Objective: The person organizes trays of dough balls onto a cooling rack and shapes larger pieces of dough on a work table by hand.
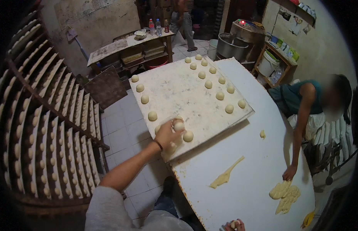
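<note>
My left hand [168,135], with a dark band at the wrist, reaches over the near left corner of a floured board [175,92]. Its fingers are curled around a round, pale dough ball [179,125]. Other dough balls sit close by, one [188,136] just right of the hand and some partly hidden behind it. Low at the bottom edge, my right hand [234,225] is closed on another small piece of dough [235,223], partly cut off by the frame. Rows of dough balls line the board's left edge and its far right side.
The board rests on a white table [209,161] holding a flat dough strip [227,175] and a dough scrap [262,134]. At right, a co-worker's hand [290,173] touches a larger dough piece [285,194]. A tall rack [51,131] of dough-filled trays stands left; a mixer [233,44] stands behind.
</note>
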